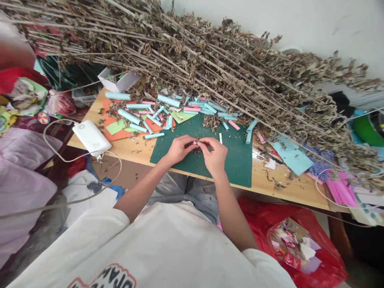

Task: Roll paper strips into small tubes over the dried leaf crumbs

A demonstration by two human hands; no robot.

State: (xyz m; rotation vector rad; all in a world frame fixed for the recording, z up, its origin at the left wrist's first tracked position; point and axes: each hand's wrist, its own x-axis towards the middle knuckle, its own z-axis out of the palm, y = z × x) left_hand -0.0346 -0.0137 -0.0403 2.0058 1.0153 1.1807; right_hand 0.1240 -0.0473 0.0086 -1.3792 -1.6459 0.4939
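Over the dark green cutting mat [237, 164], my left hand [181, 149] pinches a small pink paper roll [195, 142] between thumb and fingertips. My right hand [215, 154] meets it there, its thumb and forefinger closed at the roll's other end, by some dry leaf bits. The roll is mostly covered by my fingers. Crumbled dry leaf lies on the mat just under the hands. A small white piece [221, 138] stands out beside my right hand. Beyond, several blue paper rolls [168, 100] and pink paper rolls [234, 125] lie scattered.
A large bundle of dried stalks [186, 60] spans the table's back. Left lies a white power bank [91, 138] with a cable. Orange paper [112, 135] lies beneath rolls. At right are a blue sheet [292, 155] and a red rubbish bag [327, 256] below the edge.
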